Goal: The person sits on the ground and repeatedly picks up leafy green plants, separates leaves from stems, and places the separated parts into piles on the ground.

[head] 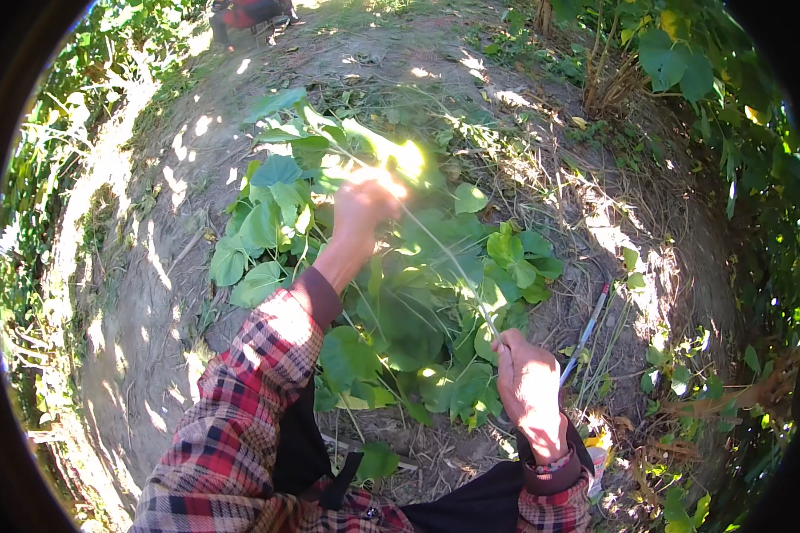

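Note:
A long, thin green plant stem (448,254) is stretched slantwise between my two hands. My left hand (367,208) is closed around its upper part, near several leaves at the far end; glare and blur hide the fingers. The stem's lower end is pinched between the thumb and fingers of my right hand (530,383). Beneath and between my hands lies a heap of cut leafy stems (407,320) with broad green leaves. More broad leaves (263,223) spread to the left of my left hand.
Right of my right hand, a slim pale rod with a red end (585,333) lies on the dirt (147,333). A small container (597,460) sits by my right cuff. Leafy plants (680,60) border both sides. Another person (243,14) is partly visible at the top.

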